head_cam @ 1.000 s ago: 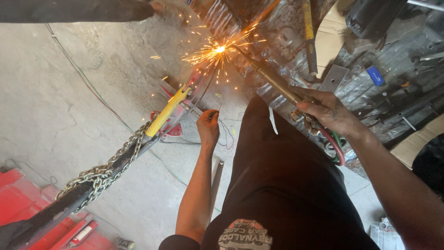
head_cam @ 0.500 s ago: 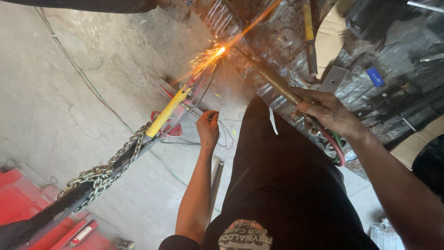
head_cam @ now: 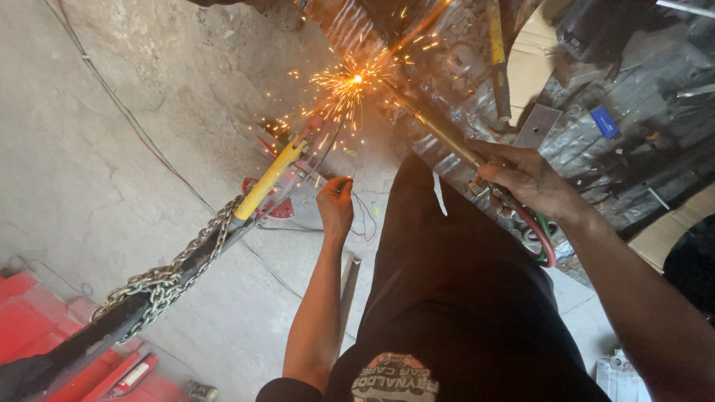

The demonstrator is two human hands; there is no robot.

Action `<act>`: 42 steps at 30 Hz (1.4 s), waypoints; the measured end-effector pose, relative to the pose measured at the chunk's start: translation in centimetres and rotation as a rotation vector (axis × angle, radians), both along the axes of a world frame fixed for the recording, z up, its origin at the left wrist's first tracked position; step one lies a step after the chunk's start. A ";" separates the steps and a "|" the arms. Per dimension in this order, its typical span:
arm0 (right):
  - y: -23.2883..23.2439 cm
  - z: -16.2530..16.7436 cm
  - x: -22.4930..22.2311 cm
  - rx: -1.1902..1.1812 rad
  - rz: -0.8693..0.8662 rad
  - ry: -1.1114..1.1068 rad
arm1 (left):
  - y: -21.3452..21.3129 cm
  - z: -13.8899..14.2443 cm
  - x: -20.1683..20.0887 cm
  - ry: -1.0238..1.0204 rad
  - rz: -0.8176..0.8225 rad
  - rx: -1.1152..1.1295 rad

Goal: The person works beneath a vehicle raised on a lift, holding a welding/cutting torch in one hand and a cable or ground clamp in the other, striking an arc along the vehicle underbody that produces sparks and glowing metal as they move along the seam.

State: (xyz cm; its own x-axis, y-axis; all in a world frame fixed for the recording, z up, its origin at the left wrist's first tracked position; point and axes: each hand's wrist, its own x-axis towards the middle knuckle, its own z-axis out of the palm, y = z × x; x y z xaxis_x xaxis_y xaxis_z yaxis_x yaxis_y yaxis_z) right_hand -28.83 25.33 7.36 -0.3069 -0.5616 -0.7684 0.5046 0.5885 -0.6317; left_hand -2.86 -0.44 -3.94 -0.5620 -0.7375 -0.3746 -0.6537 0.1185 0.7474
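The right hand [head_cam: 532, 182] sits at about three o'clock, its fingers clamped round the grip of a brass torch [head_cam: 439, 132]. The torch runs up toward eleven o'clock, and its tip meets the metal at a burst of sparks [head_cam: 356, 79] near twelve. Red and green hoses [head_cam: 544, 234] loop out just below the hand.

The left hand [head_cam: 335, 205] is near the centre, its fingers pinched together on a thin rod [head_cam: 351, 173] that rises toward the sparks; the rod is too fine to trace all the way.

Just left of that hand, at about ten o'clock from it, a yellow handle [head_cam: 269, 180] slants on a dark bar [head_cam: 112, 327]. A chain [head_cam: 175, 272] wraps the bar and trails toward seven o'clock. Red equipment [head_cam: 45, 335] lies at the lower left corner on the concrete floor [head_cam: 89, 164]. A thin wire [head_cam: 149, 149] crosses the floor. Crumpled sheet metal [head_cam: 633, 149] fills the upper right, with a blue tag [head_cam: 605, 121] on it.
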 end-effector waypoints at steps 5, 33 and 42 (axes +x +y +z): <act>0.2 -0.5 0.2 -0.043 0.010 0.032 | -0.1 -0.1 -0.1 -0.013 0.013 0.037; 1.9 -1.2 -0.7 -0.087 0.046 -0.025 | -1.0 0.4 2.6 -0.033 -0.028 -0.070; 2.0 -2.2 -1.0 -0.079 0.029 -0.016 | -1.4 0.7 1.5 -0.088 -0.027 -0.020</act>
State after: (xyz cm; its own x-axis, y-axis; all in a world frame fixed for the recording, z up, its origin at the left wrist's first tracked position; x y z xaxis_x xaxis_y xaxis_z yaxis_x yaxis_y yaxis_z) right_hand -29.88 27.30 5.15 -0.2777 -0.6294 -0.7258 0.4986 0.5513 -0.6689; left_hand -1.41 -1.82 -3.25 -0.5472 -0.7304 -0.4088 -0.7132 0.1513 0.6844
